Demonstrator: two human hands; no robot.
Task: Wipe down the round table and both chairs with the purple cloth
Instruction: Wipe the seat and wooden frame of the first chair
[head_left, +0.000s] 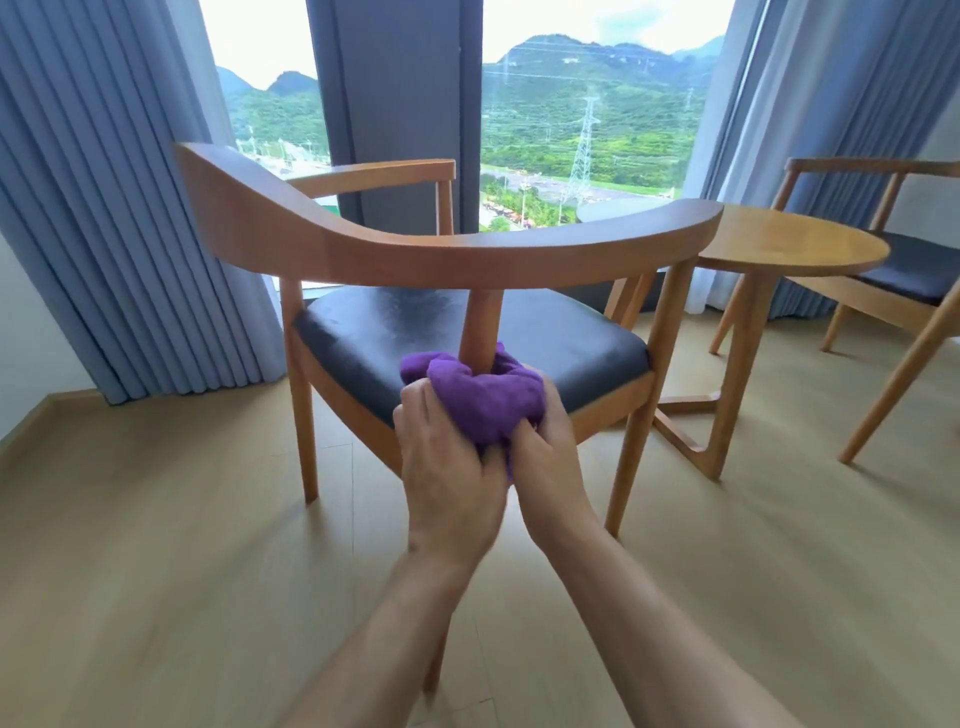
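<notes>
A wooden armchair (467, 249) with a dark seat cushion stands right in front of me, its curved backrest toward me. The purple cloth (483, 395) is bunched around the base of the chair's middle back post (480, 327), where it meets the seat. My left hand (447, 467) and my right hand (545, 447) both grip the cloth from below, pressed close together. The round wooden table (789, 244) stands to the right of this chair. A second wooden chair (904, 280) stands beyond the table at the far right, partly cut off by the frame edge.
Blue-grey curtains (104, 208) hang at the left and right of a tall window (582, 104) behind the furniture. The floor (182, 571) is light wood planks. The table's angled legs (727, 405) stand close to the near chair's right rear leg.
</notes>
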